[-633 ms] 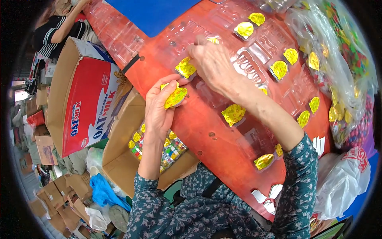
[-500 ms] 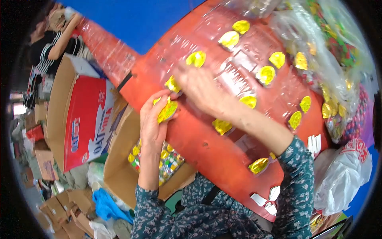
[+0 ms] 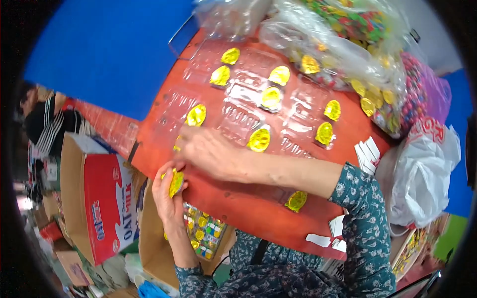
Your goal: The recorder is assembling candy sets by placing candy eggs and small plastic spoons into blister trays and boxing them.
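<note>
Several shiny gold foil-covered rounded pieces, one of them a gold piece (image 3: 259, 140) near the middle, sit on clear plastic blister trays (image 3: 241, 116) across the red table (image 3: 208, 196). Near the table's left edge, my left hand (image 3: 169, 198) is closed around a small stack of gold foil pieces (image 3: 175, 183). My right hand (image 3: 211, 154) reaches across to a tray at the left, its knuckles over another gold piece (image 3: 177, 145) that is mostly covered. Its fingertips are blurred and partly hidden. The right forearm covers part of the nearer trays.
An open carton (image 3: 154, 248) below the left edge holds filled trays (image 3: 204, 231). A red-and-white carton (image 3: 107, 208) stands beside it. Clear bags of colourful sweets (image 3: 348, 25) line the far right, with a white plastic bag (image 3: 417, 174) nearer. White card slips (image 3: 367, 154) lie at the right edge.
The whole view has turned, so the table sits lower and further left. My right hand stays by the left tray and covers more of the gold piece there. My left hand keeps its stack.
</note>
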`<action>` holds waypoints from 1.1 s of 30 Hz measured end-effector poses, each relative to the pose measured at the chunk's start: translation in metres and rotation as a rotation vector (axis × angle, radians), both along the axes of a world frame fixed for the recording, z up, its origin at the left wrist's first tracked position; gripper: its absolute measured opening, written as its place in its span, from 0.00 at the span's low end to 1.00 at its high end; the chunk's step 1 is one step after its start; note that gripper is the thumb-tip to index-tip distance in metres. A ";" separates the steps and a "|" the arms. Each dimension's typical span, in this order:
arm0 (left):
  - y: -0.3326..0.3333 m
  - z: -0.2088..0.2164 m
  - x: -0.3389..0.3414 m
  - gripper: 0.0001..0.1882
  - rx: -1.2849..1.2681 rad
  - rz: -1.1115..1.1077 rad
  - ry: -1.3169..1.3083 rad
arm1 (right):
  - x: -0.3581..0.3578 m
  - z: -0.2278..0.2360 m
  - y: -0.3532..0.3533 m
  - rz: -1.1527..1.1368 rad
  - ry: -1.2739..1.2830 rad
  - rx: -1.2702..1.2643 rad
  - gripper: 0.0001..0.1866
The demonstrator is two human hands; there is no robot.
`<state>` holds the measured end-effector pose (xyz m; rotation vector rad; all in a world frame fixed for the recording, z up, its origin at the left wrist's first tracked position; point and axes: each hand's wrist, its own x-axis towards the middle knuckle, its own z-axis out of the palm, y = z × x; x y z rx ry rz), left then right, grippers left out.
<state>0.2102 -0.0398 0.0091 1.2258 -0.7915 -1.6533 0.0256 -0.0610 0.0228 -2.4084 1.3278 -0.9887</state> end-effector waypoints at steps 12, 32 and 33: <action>0.009 0.040 -0.090 0.22 0.363 -0.147 0.925 | -0.014 0.022 0.044 -0.130 0.074 -0.356 0.14; 0.033 0.040 -0.092 0.26 -0.512 -0.512 -0.122 | -0.437 0.022 0.012 -1.100 0.221 -0.007 0.18; 0.037 0.036 -0.096 0.22 -0.584 -0.521 -0.180 | -0.440 0.021 0.011 -1.100 0.221 0.002 0.18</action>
